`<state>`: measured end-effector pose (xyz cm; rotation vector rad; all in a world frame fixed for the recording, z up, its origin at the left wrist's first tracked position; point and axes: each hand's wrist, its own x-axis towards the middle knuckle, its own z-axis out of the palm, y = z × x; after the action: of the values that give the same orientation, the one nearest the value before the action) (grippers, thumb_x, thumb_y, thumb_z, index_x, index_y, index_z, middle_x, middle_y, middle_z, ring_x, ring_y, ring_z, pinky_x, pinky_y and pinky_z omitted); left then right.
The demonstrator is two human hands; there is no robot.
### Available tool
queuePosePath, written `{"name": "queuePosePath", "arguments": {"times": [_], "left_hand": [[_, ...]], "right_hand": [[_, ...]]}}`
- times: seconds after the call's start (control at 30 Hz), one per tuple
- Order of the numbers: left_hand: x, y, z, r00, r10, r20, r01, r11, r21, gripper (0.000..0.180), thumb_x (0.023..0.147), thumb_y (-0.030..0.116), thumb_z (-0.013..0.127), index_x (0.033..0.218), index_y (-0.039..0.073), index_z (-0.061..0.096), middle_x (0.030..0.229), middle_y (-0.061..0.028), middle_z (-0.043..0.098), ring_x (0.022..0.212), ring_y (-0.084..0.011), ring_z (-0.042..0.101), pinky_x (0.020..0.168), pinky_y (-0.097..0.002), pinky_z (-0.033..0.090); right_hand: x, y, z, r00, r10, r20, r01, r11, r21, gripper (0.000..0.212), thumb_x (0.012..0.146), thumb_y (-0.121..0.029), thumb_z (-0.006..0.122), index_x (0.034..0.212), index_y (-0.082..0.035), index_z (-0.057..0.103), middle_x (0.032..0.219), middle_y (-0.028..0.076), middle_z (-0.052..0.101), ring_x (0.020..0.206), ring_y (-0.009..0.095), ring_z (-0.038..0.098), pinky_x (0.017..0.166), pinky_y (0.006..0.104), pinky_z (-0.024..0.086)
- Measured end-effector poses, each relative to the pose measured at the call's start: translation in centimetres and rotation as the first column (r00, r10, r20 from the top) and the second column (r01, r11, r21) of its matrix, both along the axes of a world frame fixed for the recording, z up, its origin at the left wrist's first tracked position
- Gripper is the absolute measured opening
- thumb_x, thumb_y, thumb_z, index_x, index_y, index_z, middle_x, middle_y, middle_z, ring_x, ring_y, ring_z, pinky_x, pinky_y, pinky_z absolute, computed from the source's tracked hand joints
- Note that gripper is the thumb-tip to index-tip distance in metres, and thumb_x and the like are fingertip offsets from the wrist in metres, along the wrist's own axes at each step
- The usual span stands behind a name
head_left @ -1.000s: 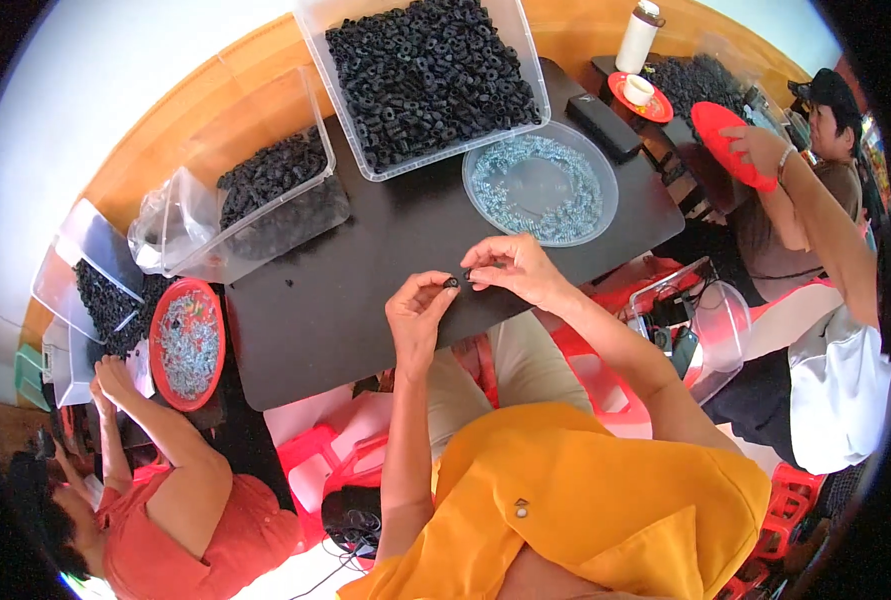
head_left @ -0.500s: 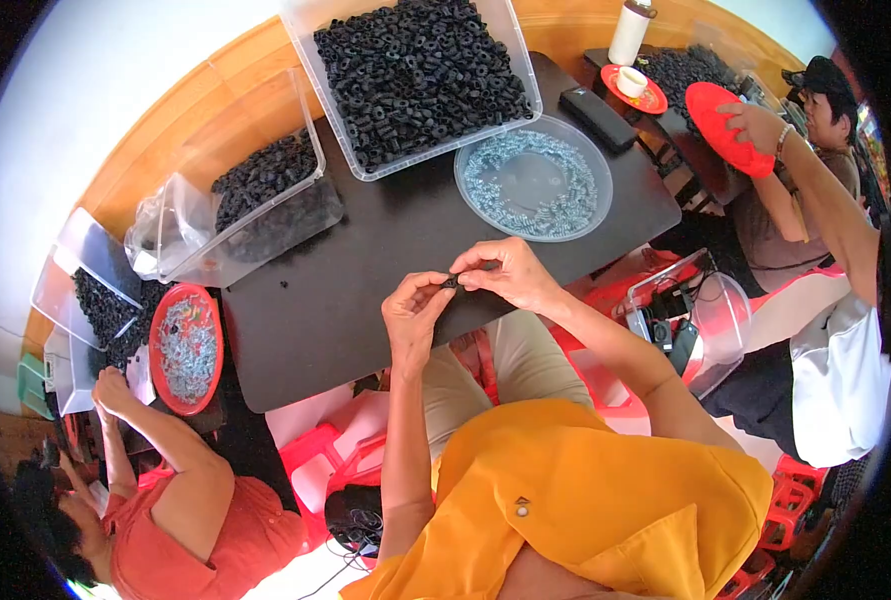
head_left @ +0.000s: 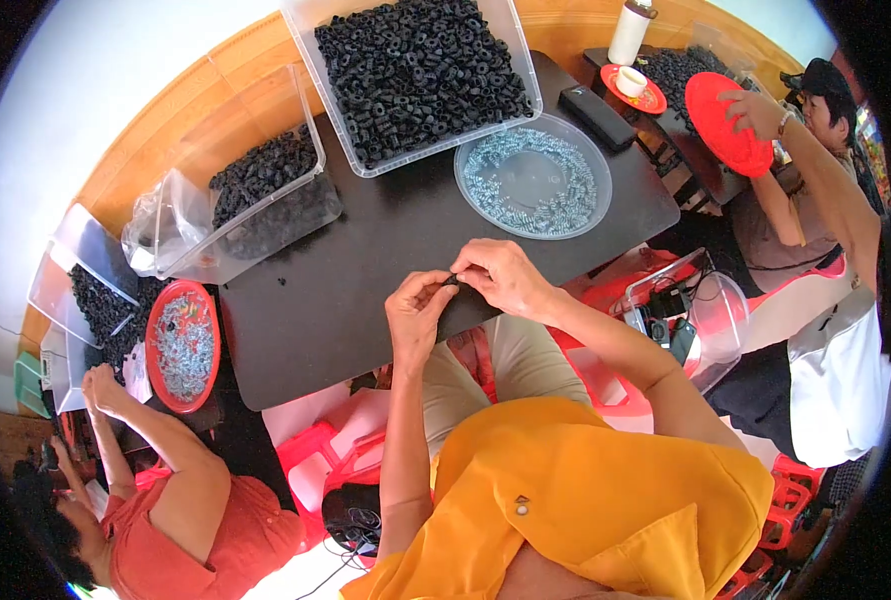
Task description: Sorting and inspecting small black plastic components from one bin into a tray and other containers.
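Over the near edge of the dark table (head_left: 365, 240), my two hands meet at a small black plastic part (head_left: 452, 280). My left hand (head_left: 415, 308) pinches it between thumb and fingertips. From the other side, my right hand (head_left: 502, 277) has its fingertips closed at the same part; whether they also hold some tinier piece is hidden. Beyond my hands stands a big clear bin (head_left: 350, 166) heaped with black ring-like plastic parts (head_left: 420, 80). A round clear tray (head_left: 537, 185) beside it carries many small shiny metal pieces, perhaps springs or screws (head_left: 485, 205).
A dark oblong case (head_left: 597, 117) lies behind the tray. Another clear bin (head_left: 265, 236) of black parts is at the left, near a red tray (head_left: 215, 350) of metal pieces. One co-worker sits left; another at right handles a red plate (head_left: 720, 120). A box of devices (head_left: 700, 330) stands right.
My right fingers have drawn closer together around the part, and the part is now more covered. The co-worker's hand on the red plate at right has shifted slightly.
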<state>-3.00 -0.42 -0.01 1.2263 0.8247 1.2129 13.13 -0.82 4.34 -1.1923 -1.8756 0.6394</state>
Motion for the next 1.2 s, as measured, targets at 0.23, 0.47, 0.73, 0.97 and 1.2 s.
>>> {"name": "queuePosePath", "arguments": {"times": [0.23,0.47,0.73,0.97,1.2], "left_hand": [[0.1,-0.1,0.2,0.991,0.015,-0.136,-0.022,0.998,-0.050,0.012,0.077,-0.007,0.060,0.088,-0.004,0.062,0.081,-0.0014,0.057,0.073,-0.0070,0.056,0.068,-0.0201,0.046],[0.7,-0.2,0.2,0.949,0.099,-0.300,-0.089,0.995,0.046,0.012,0.078,-0.003,0.060,0.090,-0.003,0.061,0.076,-0.0010,0.059,0.062,-0.0054,0.052,0.056,-0.0199,0.044],[1.2,-0.3,1.0,0.954,0.155,-0.255,-0.161,0.987,-0.003,0.012,0.075,-0.001,0.063,0.087,-0.005,0.063,0.073,-0.0004,0.060,0.056,-0.0010,0.043,0.049,-0.0185,0.037],[1.1,-0.1,0.9,0.966,0.102,-0.238,-0.117,0.992,-0.052,0.011,0.075,-0.002,0.064,0.086,-0.004,0.063,0.072,0.0027,0.058,0.055,0.0007,0.041,0.048,-0.0161,0.033],[0.9,-0.1,0.6,0.958,0.089,-0.273,-0.101,0.994,-0.030,0.011,0.075,-0.003,0.063,0.086,-0.004,0.062,0.072,0.0037,0.056,0.054,0.0014,0.038,0.046,-0.0157,0.029]], "right_hand": [[-0.5,0.0,-0.4,0.994,0.007,0.110,-0.025,0.987,0.161,0.011,0.070,0.005,0.057,0.077,-0.001,0.051,0.074,0.014,0.054,0.075,0.033,0.055,0.062,0.0413,0.044],[-0.3,0.0,-0.5,0.973,-0.002,0.229,-0.046,0.978,0.203,0.013,0.069,0.005,0.057,0.078,-0.002,0.050,0.072,0.011,0.050,0.070,0.032,0.049,0.060,0.0414,0.042],[-0.5,-0.4,0.1,0.993,-0.001,0.114,-0.032,0.959,0.282,0.022,0.069,0.010,0.054,0.087,-0.001,0.054,0.077,0.011,0.055,0.072,0.030,0.053,0.061,0.0379,0.045],[0.5,-0.2,-0.8,0.971,-0.007,-0.238,-0.019,0.994,-0.106,0.018,0.075,0.007,0.059,0.092,0.002,0.062,0.079,0.011,0.058,0.068,0.017,0.058,0.064,0.0292,0.050],[0.1,0.1,-0.5,0.992,-0.057,-0.115,0.051,0.997,-0.050,0.010,0.070,0.004,0.061,0.079,0.001,0.062,0.075,0.014,0.060,0.065,0.029,0.060,0.058,0.0351,0.047]]}}
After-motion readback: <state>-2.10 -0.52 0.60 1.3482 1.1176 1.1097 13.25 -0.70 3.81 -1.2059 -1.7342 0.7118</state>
